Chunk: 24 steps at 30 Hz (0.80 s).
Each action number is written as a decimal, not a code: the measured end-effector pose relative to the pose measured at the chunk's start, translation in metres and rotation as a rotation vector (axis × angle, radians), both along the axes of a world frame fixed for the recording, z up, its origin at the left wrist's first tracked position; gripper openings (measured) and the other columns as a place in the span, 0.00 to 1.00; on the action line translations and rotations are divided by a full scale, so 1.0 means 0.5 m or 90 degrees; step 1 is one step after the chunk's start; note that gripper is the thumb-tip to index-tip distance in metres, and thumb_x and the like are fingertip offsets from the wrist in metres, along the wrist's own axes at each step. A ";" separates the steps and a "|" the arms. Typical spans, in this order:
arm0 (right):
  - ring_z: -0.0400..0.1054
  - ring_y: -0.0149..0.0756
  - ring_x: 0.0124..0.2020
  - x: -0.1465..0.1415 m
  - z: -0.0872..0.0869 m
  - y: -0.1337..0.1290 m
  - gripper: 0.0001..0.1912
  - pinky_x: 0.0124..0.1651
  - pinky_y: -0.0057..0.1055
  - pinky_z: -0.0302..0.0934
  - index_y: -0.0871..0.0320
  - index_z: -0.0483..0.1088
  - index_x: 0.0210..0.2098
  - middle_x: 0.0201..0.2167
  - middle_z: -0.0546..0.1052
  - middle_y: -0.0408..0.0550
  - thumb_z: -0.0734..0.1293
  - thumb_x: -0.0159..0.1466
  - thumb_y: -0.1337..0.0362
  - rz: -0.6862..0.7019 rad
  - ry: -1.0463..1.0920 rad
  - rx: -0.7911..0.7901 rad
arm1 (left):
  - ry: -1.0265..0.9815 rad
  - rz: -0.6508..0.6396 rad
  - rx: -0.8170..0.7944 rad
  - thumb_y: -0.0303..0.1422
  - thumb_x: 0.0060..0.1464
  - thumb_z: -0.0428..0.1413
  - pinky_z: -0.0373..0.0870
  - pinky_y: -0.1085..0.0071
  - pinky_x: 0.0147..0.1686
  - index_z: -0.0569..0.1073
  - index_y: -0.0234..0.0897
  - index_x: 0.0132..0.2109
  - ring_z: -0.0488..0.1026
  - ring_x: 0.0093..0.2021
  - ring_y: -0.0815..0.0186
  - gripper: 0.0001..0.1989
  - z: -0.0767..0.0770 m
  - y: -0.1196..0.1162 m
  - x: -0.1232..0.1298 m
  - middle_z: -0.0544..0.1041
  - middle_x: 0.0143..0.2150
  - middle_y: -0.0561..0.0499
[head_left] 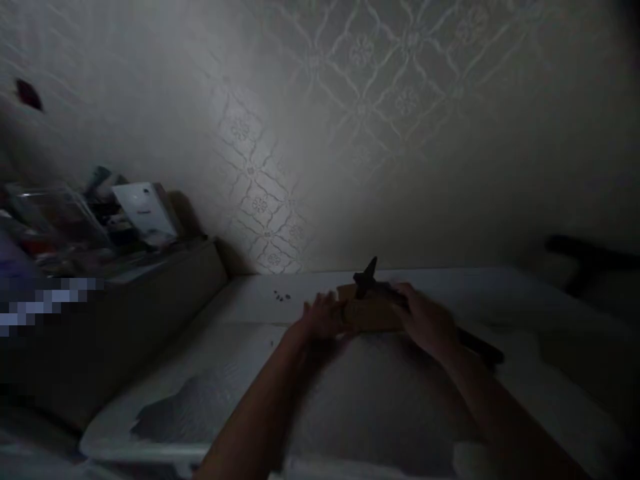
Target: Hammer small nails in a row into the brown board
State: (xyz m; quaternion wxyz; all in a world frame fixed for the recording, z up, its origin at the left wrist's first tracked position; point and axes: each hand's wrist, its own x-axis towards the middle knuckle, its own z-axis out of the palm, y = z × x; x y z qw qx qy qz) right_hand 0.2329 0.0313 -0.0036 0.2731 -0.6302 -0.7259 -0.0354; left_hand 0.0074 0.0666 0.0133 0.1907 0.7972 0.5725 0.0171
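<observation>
My right hand [425, 320] is wrapped around the dark handle of a hammer [367, 280]. The hammer's head is over a brown block [377, 317], and its handle end sticks out to the right behind my wrist. Whether the head touches the block is hard to tell in the dim light. My left hand [323, 317] grips the left end of this block, which looks like wood. Its fingertips are blurred, so anything small between them cannot be made out. Several small dark pieces [281, 297] lie on the white tabletop to the left.
A patterned wall [360, 167] rises behind the table [240, 300]. On the left, a raised ledge [170, 287] carries a white box [145, 210], a clear plastic case [57, 213] and other clutter. A dark, blurred object [585, 253] juts in at the right.
</observation>
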 end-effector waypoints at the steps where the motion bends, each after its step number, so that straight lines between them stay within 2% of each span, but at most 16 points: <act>1: 0.72 0.40 0.41 -0.003 -0.001 -0.001 0.15 0.35 0.31 0.58 0.52 0.62 0.51 0.45 0.76 0.48 0.57 0.65 0.64 0.018 -0.001 0.002 | 0.009 -0.004 0.002 0.60 0.43 0.54 0.33 0.34 0.58 0.52 0.45 0.67 0.33 0.68 0.38 0.48 0.000 0.000 0.000 0.40 0.71 0.39; 4: 0.71 0.40 0.44 -0.011 -0.002 -0.003 0.17 0.39 0.33 0.61 0.51 0.63 0.53 0.49 0.74 0.48 0.57 0.65 0.65 0.060 -0.006 0.010 | 0.049 -0.016 0.001 0.63 0.45 0.49 0.35 0.35 0.59 0.49 0.47 0.68 0.35 0.68 0.41 0.47 0.003 -0.003 0.000 0.38 0.71 0.41; 8: 0.71 0.40 0.44 -0.012 -0.004 -0.001 0.19 0.40 0.33 0.62 0.50 0.63 0.54 0.50 0.74 0.47 0.57 0.65 0.66 0.065 0.004 0.033 | 0.088 -0.018 -0.003 0.66 0.44 0.45 0.37 0.37 0.60 0.45 0.51 0.68 0.35 0.69 0.44 0.48 0.004 -0.003 0.000 0.36 0.71 0.45; 24: 0.71 0.41 0.45 -0.012 -0.005 -0.001 0.19 0.42 0.35 0.63 0.50 0.65 0.54 0.50 0.74 0.47 0.58 0.64 0.66 0.078 0.000 0.025 | 0.094 -0.014 -0.002 0.65 0.45 0.45 0.38 0.37 0.60 0.44 0.52 0.68 0.36 0.69 0.44 0.48 0.003 -0.004 0.002 0.40 0.71 0.46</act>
